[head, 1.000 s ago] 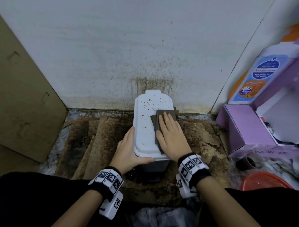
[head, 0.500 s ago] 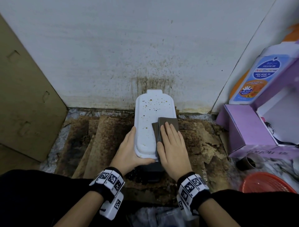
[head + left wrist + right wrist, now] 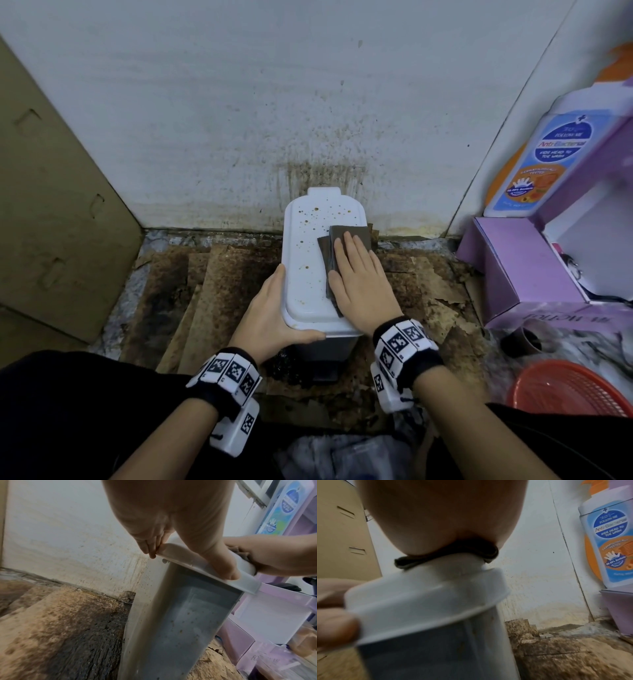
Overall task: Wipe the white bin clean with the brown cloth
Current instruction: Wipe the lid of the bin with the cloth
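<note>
While left hand (image 3: 270, 310) grips white bin (image 3: 308, 260) corner, flat right hand (image 3: 359, 281) presses brown cloth (image 3: 346, 236) beneath.

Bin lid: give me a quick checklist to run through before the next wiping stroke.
1. Brown cloth flat on the lid of the white bin: ok.
2. Right hand pressing the cloth with straight fingers: ok.
3. Left hand gripping the lid's near left corner to steady the bin: ok.
4. Lid free of brown spots: not ok; specks remain on the far end and left strip.
5. Front of the bin clean: not ok; the left wrist view shows specks there.
6. Bin standing firm on the stained cardboard: cannot tell.
</note>
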